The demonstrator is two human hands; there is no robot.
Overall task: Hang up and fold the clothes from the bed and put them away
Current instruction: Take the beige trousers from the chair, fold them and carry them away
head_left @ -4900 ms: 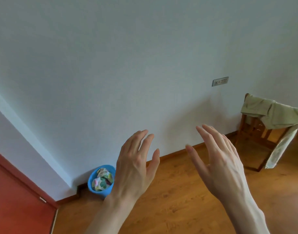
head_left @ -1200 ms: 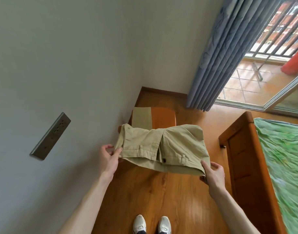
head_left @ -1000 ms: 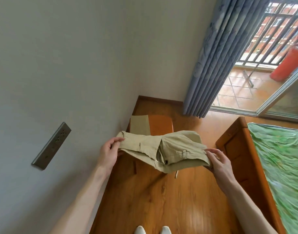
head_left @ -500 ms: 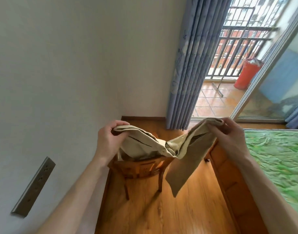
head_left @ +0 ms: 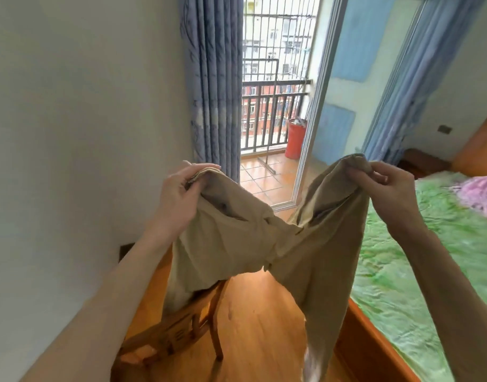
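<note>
A pair of khaki trousers point(head_left: 264, 244) hangs spread in the air in front of me, held by the waistband. My left hand point(head_left: 179, 194) grips the left end of the waistband, fingers curled round the cloth. My right hand point(head_left: 388, 188) pinches the right end, raised to about the same height. The waist sags in a V between my hands, and one leg drops toward the floor at the lower right. On the bed point(head_left: 419, 260), which has a green sheet, lies a pink garment point(head_left: 477, 194) at the far right.
A wooden chair point(head_left: 179, 332) stands below the trousers beside the white wall on the left. The bed's wooden frame point(head_left: 374, 351) runs along the right. Ahead, blue curtains point(head_left: 212, 86) flank an open balcony door; a red bin point(head_left: 294, 139) stands outside. Wooden floor lies between chair and bed.
I have lifted the trousers off the chair and raised them higher, pulling my hands wider apart. The cloth has unfolded and a leg hangs down. My view has tilted up toward the balcony.
</note>
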